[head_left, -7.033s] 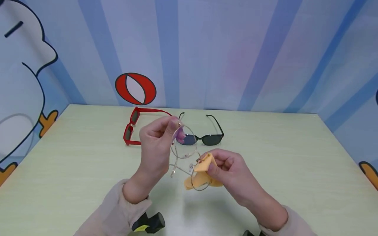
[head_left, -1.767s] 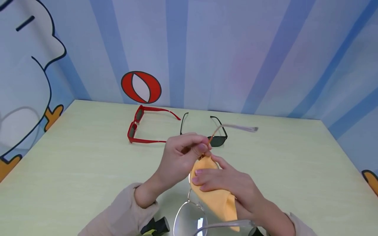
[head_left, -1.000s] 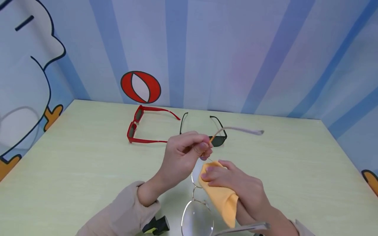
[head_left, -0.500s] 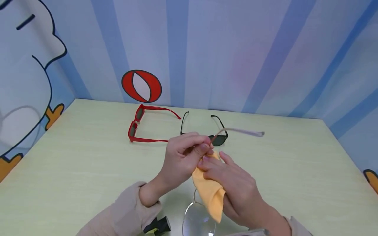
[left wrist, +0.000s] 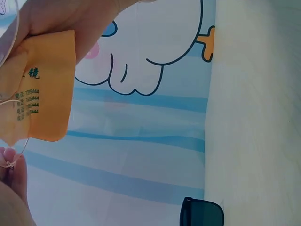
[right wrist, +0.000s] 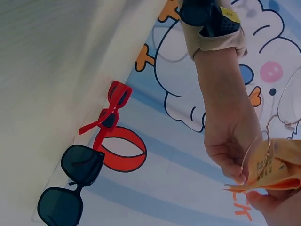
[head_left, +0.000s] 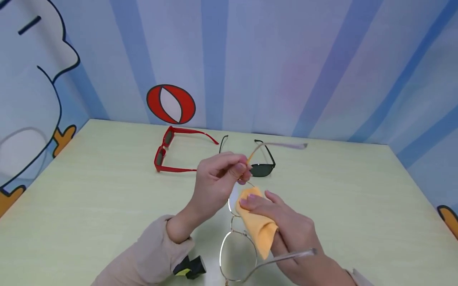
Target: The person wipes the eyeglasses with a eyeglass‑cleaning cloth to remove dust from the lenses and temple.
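Thin gold-rimmed eyeglasses (head_left: pixel 236 254) are held above the table, one round lens below the other. My left hand (head_left: pixel 218 182) pinches them at the upper corner, by the hinge; one temple sticks out to the right above it. In my right hand (head_left: pixel 297 234) is an orange-yellow lens cloth (head_left: pixel 259 226), pinched over the upper lens and covering part of it. Dark printing shows on the cloth (left wrist: pixel 51 94) in the left wrist view. The right wrist view shows the cloth (right wrist: pixel 277 160) folded around the lens between both hands. The lower lens is uncovered.
Red sunglasses (head_left: pixel 160 159) lie on the pale table (head_left: pixel 107 186), behind my left hand. Black sunglasses (head_left: pixel 262 170) lie right of them, partly hidden by that hand. A blue striped cartoon backdrop (head_left: pixel 268 71) rises behind the table. A black device (head_left: pixel 191 268) sits at my left wrist.
Seven seconds ago the cloth was at the lower lens; now it is on the upper one. Within the last second it rose toward my left hand and came back down. The eyeglasses lifted slightly.
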Demonstrator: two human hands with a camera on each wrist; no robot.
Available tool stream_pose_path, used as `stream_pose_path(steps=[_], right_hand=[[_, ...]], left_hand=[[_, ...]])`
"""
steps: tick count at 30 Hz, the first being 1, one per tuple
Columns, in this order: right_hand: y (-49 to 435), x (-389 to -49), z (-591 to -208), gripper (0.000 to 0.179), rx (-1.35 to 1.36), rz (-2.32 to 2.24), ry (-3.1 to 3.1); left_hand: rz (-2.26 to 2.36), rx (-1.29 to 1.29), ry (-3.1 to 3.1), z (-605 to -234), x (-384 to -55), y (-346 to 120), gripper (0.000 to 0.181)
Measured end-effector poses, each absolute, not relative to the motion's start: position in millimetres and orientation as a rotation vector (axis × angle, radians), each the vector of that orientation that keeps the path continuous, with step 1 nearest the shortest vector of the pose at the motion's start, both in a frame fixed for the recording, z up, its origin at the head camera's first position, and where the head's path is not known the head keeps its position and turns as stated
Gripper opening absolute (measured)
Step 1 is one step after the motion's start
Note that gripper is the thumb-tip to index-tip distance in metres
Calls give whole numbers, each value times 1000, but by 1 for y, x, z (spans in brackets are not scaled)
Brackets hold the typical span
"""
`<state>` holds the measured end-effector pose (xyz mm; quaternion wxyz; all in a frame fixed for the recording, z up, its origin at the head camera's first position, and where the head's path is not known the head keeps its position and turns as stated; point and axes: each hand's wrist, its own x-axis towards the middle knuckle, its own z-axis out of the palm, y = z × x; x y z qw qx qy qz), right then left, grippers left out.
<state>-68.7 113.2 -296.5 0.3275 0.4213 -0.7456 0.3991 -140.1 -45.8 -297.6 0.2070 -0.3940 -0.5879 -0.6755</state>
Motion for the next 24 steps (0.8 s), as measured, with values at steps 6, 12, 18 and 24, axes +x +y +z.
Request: stream_pose_path(steps=[6, 12, 18, 24], right_hand=[[121, -75, -292, 26, 1344, 1288, -1942], [119, -74, -288, 25, 1361, 1306, -2053], [121, -81, -287, 29, 1390, 1040, -1864], [119, -84, -285, 28, 1297, 805, -1797]], left_hand=[[-1886, -1156, -1597, -298, -140, -41, 5], [-1889, -1180, -1623, -299, -138, -41, 12], [-1900, -1229, -1641, -297, -134, -42, 15], [-1910, -1221, -1644, -296, -135, -43, 19]])
